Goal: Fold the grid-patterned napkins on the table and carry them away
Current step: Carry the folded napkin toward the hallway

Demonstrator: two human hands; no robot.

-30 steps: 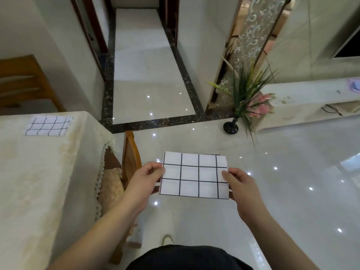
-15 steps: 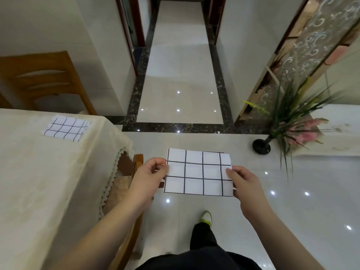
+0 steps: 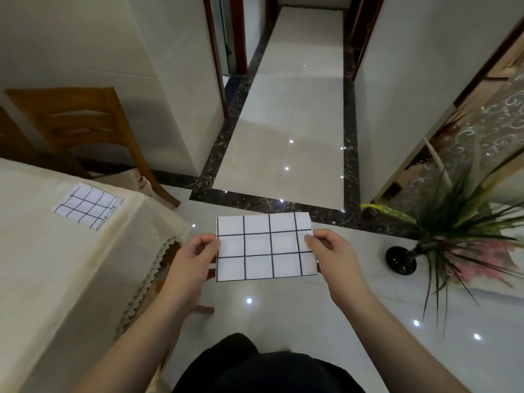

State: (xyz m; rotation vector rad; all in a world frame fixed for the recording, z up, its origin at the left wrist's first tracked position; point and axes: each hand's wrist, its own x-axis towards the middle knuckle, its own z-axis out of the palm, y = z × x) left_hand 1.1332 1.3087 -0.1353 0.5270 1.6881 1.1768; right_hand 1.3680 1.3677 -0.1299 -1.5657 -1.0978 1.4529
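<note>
Grip: left hand (image 3: 189, 260) and right hand (image 3: 332, 255) each pinch a side edge of one folded napkin (image 3: 265, 246), held flat over the floor (image 3: 283, 131). Fingers beneath it are hidden. A second napkin (image 3: 88, 206) lies on the surface (image 3: 42, 265), left, well apart. Chair (image 3: 85, 123) behind it partly cut off; potted plant (image 3: 453, 228) stands right.

Wood chair (image 3: 85, 129) behind table; potted plant (image 3: 453, 228) on floor.

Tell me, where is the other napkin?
In the head view, the other napkin lies at left on the table, near the wooden chair.
</note>
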